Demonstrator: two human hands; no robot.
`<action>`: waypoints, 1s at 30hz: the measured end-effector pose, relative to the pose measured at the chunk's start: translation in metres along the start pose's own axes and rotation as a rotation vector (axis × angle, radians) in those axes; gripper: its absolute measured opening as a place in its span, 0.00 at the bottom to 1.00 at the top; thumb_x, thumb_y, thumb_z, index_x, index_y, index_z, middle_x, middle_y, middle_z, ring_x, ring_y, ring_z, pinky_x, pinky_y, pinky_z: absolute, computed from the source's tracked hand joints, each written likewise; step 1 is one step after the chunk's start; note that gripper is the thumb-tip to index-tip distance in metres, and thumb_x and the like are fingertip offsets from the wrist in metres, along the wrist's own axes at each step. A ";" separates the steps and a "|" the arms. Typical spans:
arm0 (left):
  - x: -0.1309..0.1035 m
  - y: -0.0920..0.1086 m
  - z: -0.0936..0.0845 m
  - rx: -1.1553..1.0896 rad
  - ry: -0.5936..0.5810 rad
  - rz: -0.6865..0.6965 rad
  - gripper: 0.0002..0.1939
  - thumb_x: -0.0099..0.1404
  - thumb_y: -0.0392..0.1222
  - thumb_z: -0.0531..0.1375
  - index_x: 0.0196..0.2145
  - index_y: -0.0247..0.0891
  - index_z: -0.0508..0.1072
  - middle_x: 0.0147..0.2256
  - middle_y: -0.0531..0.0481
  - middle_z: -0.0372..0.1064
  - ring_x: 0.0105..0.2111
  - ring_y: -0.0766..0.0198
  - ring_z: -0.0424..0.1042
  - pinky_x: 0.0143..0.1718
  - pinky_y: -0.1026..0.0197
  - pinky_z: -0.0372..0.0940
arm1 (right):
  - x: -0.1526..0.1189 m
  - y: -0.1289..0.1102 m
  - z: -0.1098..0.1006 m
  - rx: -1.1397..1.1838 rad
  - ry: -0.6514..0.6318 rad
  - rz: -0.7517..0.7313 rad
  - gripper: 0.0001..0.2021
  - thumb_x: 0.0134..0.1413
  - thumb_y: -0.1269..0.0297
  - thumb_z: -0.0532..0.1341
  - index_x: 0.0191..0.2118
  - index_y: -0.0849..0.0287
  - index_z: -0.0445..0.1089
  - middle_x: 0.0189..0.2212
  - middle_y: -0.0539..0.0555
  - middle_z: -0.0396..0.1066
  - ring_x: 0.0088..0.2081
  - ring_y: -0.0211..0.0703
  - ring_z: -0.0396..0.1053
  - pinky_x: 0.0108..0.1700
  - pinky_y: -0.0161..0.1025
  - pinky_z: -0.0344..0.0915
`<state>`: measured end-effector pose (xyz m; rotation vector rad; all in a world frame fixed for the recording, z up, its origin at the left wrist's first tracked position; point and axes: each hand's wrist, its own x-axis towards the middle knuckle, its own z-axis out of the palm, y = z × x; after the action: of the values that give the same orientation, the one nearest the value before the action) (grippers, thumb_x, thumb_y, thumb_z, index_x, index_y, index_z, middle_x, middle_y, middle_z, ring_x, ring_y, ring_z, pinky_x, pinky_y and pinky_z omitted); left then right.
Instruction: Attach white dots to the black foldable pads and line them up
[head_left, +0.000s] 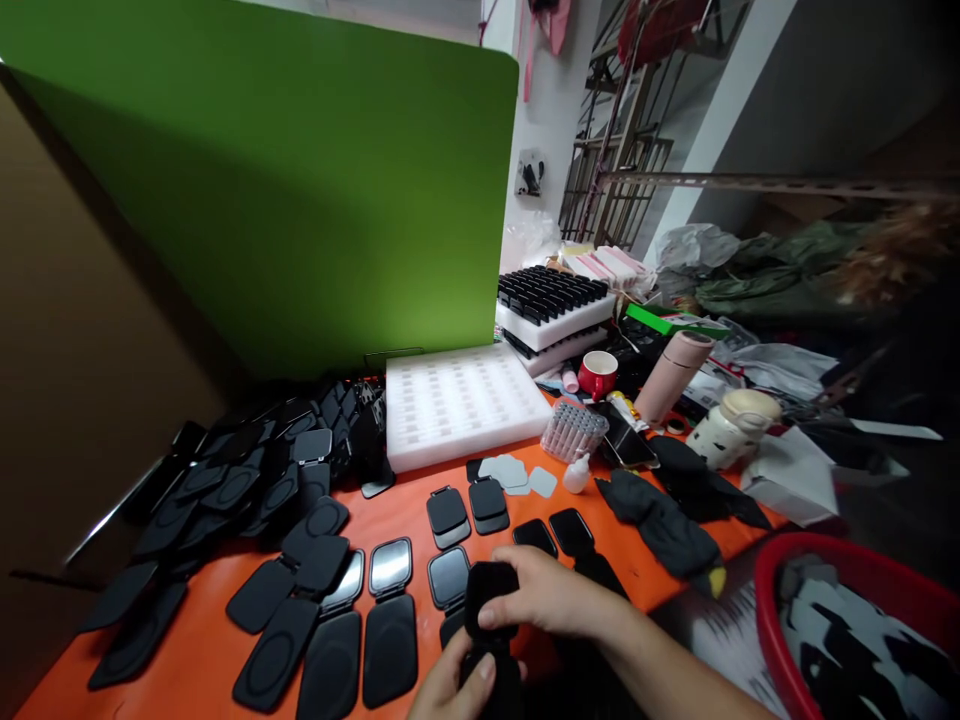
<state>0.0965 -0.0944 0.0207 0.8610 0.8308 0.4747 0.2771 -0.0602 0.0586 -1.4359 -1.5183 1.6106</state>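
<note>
Both hands hold one black hinged device (491, 592) at the bottom centre. My right hand (547, 590) grips its upper panel, thumb on the face and fingers behind. Lower down, my left hand (457, 685) has its thumb on the lower part, which runs partly out of the frame. Around them on the orange tabletop (390, 510) lie more black hinged devices, some unfolded with a shiny panel (391, 566). Two folded ones (448, 515) rest just beyond my hands. Thin grey pads (505, 472) lie behind these, beside a small white bottle (577, 474).
A white foam tray (465, 405) stands before a green partition (300, 180). Black devices are heaped at left (232, 480). To the right are loaded foam trays (555, 318), a red mug (598, 374), a pink flask (673, 376), dark gloves (660, 525) and a red basin (780, 630).
</note>
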 end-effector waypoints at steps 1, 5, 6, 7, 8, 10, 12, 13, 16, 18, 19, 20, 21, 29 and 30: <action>-0.003 0.004 0.000 0.096 -0.011 0.034 0.31 0.54 0.56 0.60 0.51 0.36 0.64 0.43 0.41 0.70 0.44 0.53 0.68 0.47 0.55 0.58 | -0.002 -0.003 -0.001 -0.076 -0.026 -0.008 0.18 0.34 0.56 0.68 0.32 0.60 0.68 0.27 0.47 0.67 0.28 0.36 0.63 0.28 0.30 0.56; -0.014 0.014 -0.004 0.195 -0.090 0.035 0.26 0.54 0.53 0.61 0.47 0.36 0.68 0.45 0.42 0.69 0.48 0.52 0.65 0.49 0.56 0.56 | -0.008 -0.007 0.007 -0.247 -0.001 -0.070 0.14 0.44 0.54 0.62 0.27 0.61 0.67 0.23 0.46 0.64 0.25 0.33 0.60 0.25 0.29 0.52; -0.016 0.013 -0.004 0.089 -0.118 -0.017 0.27 0.54 0.53 0.61 0.47 0.35 0.67 0.44 0.41 0.70 0.46 0.52 0.67 0.46 0.56 0.58 | -0.008 -0.007 0.011 -0.236 0.033 -0.090 0.14 0.49 0.53 0.58 0.26 0.61 0.65 0.22 0.46 0.63 0.25 0.33 0.58 0.25 0.29 0.51; -0.018 0.013 -0.004 -0.045 -0.141 -0.076 0.28 0.53 0.52 0.62 0.48 0.34 0.66 0.42 0.40 0.70 0.43 0.52 0.69 0.43 0.57 0.60 | -0.008 -0.006 0.015 -0.213 0.074 -0.110 0.16 0.53 0.54 0.54 0.24 0.61 0.64 0.21 0.46 0.61 0.24 0.32 0.57 0.25 0.29 0.51; -0.020 0.012 -0.002 -0.189 -0.148 -0.136 0.29 0.53 0.52 0.62 0.49 0.34 0.65 0.41 0.39 0.71 0.41 0.53 0.70 0.40 0.57 0.62 | -0.008 -0.005 0.020 -0.189 0.117 -0.126 0.18 0.56 0.54 0.51 0.23 0.61 0.62 0.20 0.46 0.59 0.24 0.32 0.56 0.25 0.29 0.51; -0.022 0.012 0.006 -0.453 -0.110 -0.245 0.32 0.55 0.53 0.60 0.53 0.36 0.58 0.42 0.39 0.70 0.39 0.53 0.71 0.38 0.56 0.63 | -0.006 -0.003 0.027 -0.168 0.201 -0.140 0.20 0.58 0.53 0.48 0.22 0.61 0.59 0.19 0.46 0.57 0.23 0.32 0.55 0.25 0.30 0.50; -0.024 0.013 0.017 -0.622 -0.008 -0.323 0.33 0.58 0.52 0.58 0.57 0.40 0.51 0.44 0.40 0.70 0.40 0.54 0.71 0.39 0.54 0.64 | -0.006 -0.001 0.030 -0.180 0.270 -0.136 0.19 0.58 0.53 0.48 0.22 0.61 0.60 0.19 0.46 0.58 0.23 0.33 0.55 0.25 0.31 0.49; -0.025 0.015 0.024 -0.665 0.043 -0.365 0.32 0.59 0.52 0.57 0.57 0.40 0.50 0.43 0.40 0.70 0.40 0.55 0.71 0.39 0.53 0.64 | -0.007 0.001 0.031 -0.185 0.287 -0.133 0.19 0.58 0.54 0.49 0.23 0.60 0.61 0.19 0.47 0.59 0.24 0.33 0.56 0.25 0.31 0.50; -0.024 0.020 0.040 -0.661 0.149 -0.438 0.30 0.60 0.51 0.56 0.55 0.36 0.54 0.39 0.39 0.71 0.35 0.57 0.73 0.37 0.56 0.66 | -0.016 0.009 0.029 -0.168 0.312 -0.124 0.17 0.58 0.54 0.49 0.26 0.60 0.64 0.23 0.48 0.64 0.26 0.36 0.60 0.28 0.32 0.53; -0.021 0.021 0.047 -0.642 0.166 -0.426 0.28 0.59 0.51 0.57 0.54 0.35 0.57 0.39 0.39 0.72 0.34 0.59 0.73 0.36 0.58 0.66 | -0.025 0.018 0.025 -0.127 0.321 -0.101 0.15 0.58 0.54 0.49 0.30 0.59 0.66 0.26 0.50 0.66 0.29 0.37 0.62 0.31 0.32 0.56; -0.019 0.020 0.049 -0.636 0.171 -0.399 0.28 0.59 0.51 0.57 0.53 0.35 0.58 0.40 0.39 0.72 0.34 0.59 0.73 0.37 0.59 0.65 | -0.029 0.022 0.023 -0.085 0.314 -0.075 0.15 0.57 0.54 0.50 0.32 0.59 0.66 0.26 0.50 0.66 0.29 0.37 0.63 0.31 0.33 0.57; -0.017 0.019 0.051 -0.629 0.178 -0.367 0.27 0.59 0.51 0.57 0.52 0.34 0.59 0.40 0.39 0.71 0.36 0.59 0.73 0.39 0.59 0.65 | -0.032 0.026 0.021 -0.035 0.298 -0.039 0.14 0.56 0.54 0.51 0.34 0.59 0.65 0.26 0.50 0.66 0.28 0.37 0.63 0.30 0.33 0.57; -0.015 0.018 0.053 -0.621 0.176 -0.338 0.26 0.59 0.52 0.57 0.51 0.34 0.61 0.41 0.39 0.71 0.38 0.59 0.72 0.40 0.59 0.64 | -0.033 0.028 0.018 0.009 0.279 -0.002 0.14 0.56 0.53 0.51 0.35 0.59 0.65 0.25 0.49 0.65 0.26 0.37 0.62 0.29 0.32 0.57; -0.020 -0.005 0.044 0.190 -0.019 -0.103 0.14 0.62 0.47 0.52 0.37 0.35 0.71 0.36 0.45 0.72 0.35 0.59 0.70 0.34 0.61 0.62 | 0.017 0.025 -0.024 -0.465 0.279 -0.067 0.18 0.59 0.56 0.46 0.27 0.60 0.65 0.23 0.49 0.64 0.27 0.37 0.60 0.29 0.32 0.55; -0.024 -0.007 0.040 0.405 -0.007 -0.025 0.13 0.63 0.45 0.51 0.35 0.36 0.71 0.34 0.47 0.71 0.35 0.60 0.70 0.35 0.61 0.61 | 0.024 0.025 -0.027 -0.488 0.266 -0.065 0.17 0.58 0.56 0.47 0.27 0.60 0.65 0.23 0.49 0.65 0.27 0.37 0.61 0.29 0.33 0.55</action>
<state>0.1143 -0.1329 0.0410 1.2220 0.9463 0.2835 0.3006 -0.0350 0.0322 -1.7463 -1.8466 0.9949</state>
